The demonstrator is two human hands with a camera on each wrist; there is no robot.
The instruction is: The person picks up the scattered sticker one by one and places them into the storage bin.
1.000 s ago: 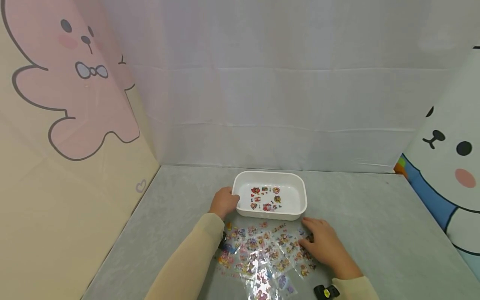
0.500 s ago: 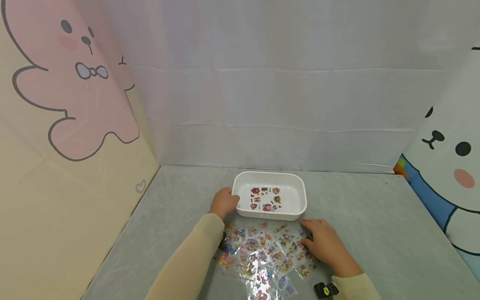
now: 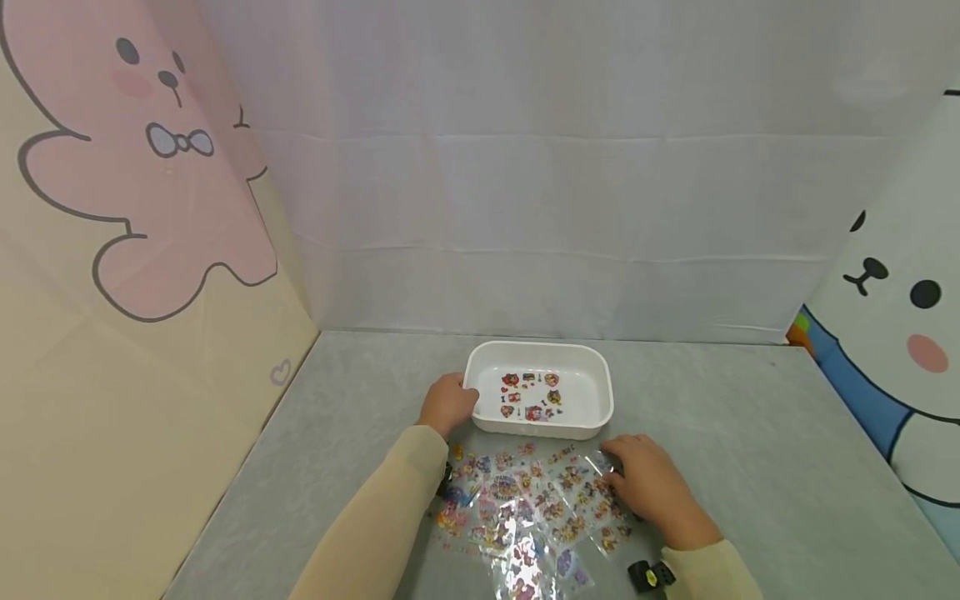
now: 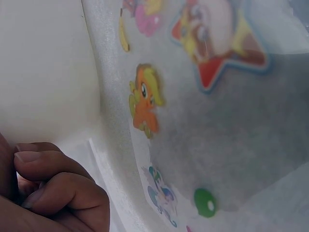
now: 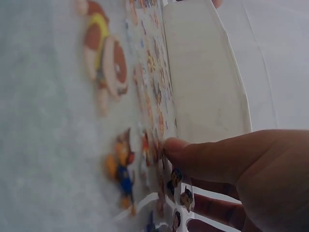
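My left hand (image 3: 448, 405) grips the left end of a white plastic tray (image 3: 547, 431), its thumb over the rim. In the left wrist view its fingers are curled beside the tray wall (image 4: 43, 63). Inside the tray lies a sheet of small red and brown cartoon stickers (image 3: 533, 412). My right hand (image 3: 652, 483) pinches the upper right corner of a clear sticker sheet (image 3: 572, 477). The right wrist view has the thumb (image 5: 176, 147) on top and fingers behind, with that corner lifted and bent between them.
Several clear sticker sheets (image 3: 504, 487) overlap in front of the tray, and a glossy one (image 3: 521, 550) lies nearest me. A grey tabletop (image 3: 765, 450) runs back to a white curtain (image 3: 570, 192). Printed cartoon cloths hang at left and right.
The right fingers have closed on the sticker sheet's corner and raised it a little. My left hand and the tray stay in place.
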